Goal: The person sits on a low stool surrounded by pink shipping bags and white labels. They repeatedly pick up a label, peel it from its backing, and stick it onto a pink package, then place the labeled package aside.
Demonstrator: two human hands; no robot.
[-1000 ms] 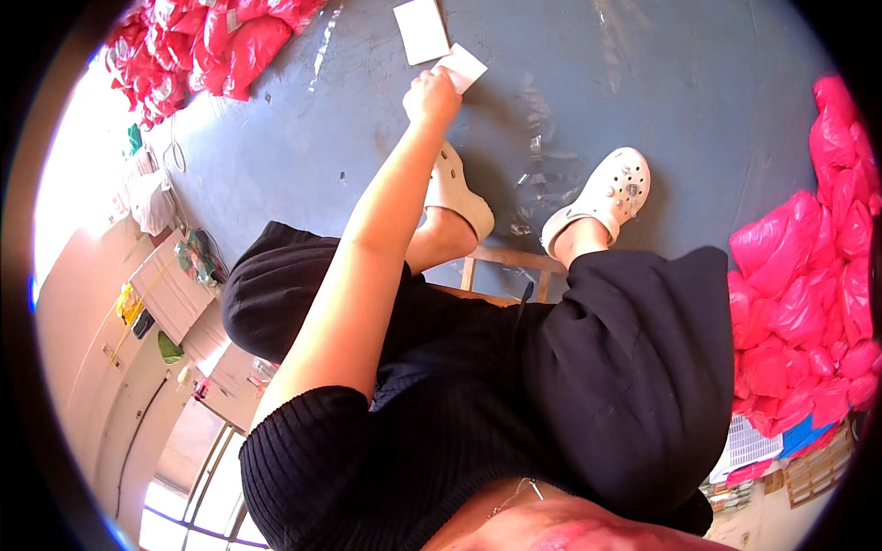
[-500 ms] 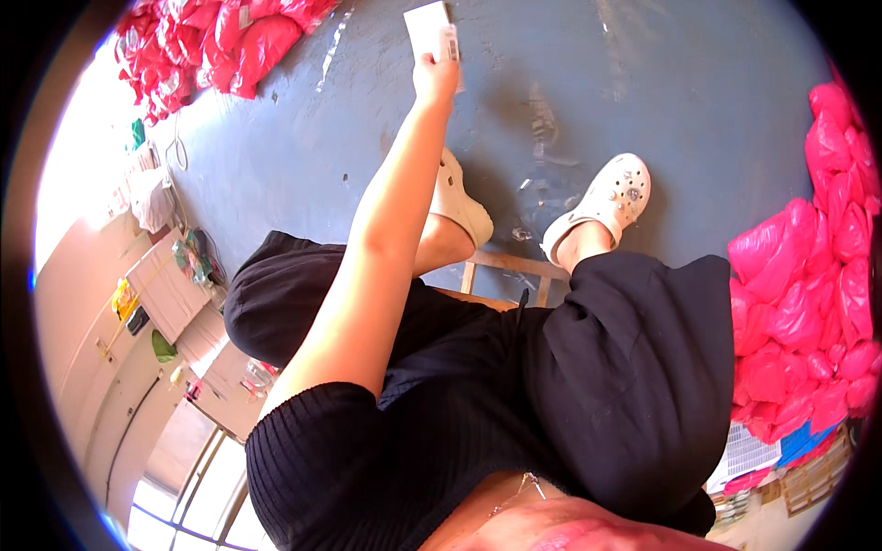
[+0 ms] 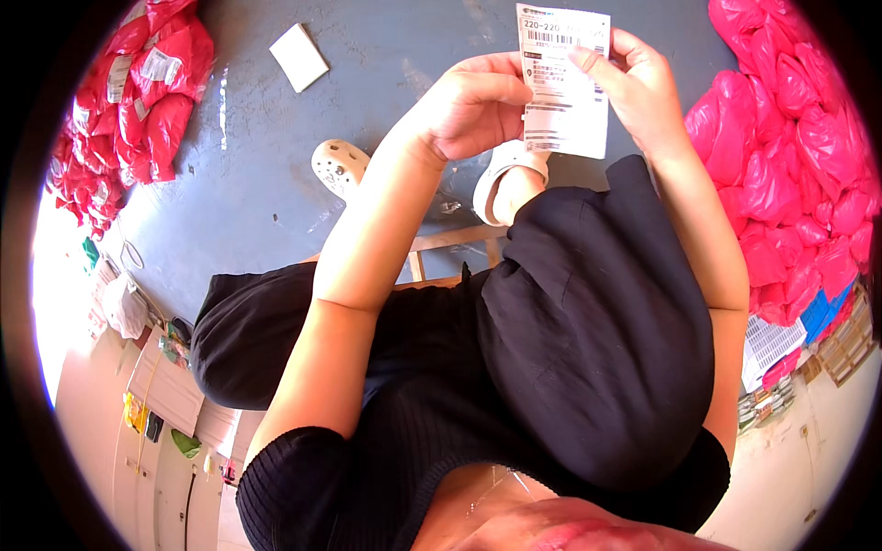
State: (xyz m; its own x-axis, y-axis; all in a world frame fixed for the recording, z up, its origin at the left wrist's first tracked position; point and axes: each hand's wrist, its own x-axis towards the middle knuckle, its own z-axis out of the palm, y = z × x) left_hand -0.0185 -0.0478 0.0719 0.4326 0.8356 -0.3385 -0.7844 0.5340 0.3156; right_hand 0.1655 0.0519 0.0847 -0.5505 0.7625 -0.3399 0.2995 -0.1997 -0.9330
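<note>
A white shipping label point(image 3: 565, 124) with printed text and barcodes is held up in front of me by both hands. My left hand point(image 3: 482, 106) pinches its left edge, fingers curled and thumb against the paper. On the other side, my right hand point(image 3: 638, 83) grips the upper right edge, its thumb across the printed face and its fingers behind. A white pad or stack of sheets point(image 3: 299, 57) lies on the grey-blue floor, left of my left hand and apart from it.
Pink-red plastic parcels point(image 3: 165, 83) are heaped at the far left, some with white labels. More pink parcels point(image 3: 781, 184) pile up along the right. My pale clogs point(image 3: 340, 167) rest on the floor before a wooden stool rung point(image 3: 450, 239).
The white pad, earlier in or under my left hand, now lies alone on the floor. My left hand has drawn nearer with the label, and my right hand has come into view gripping it.
</note>
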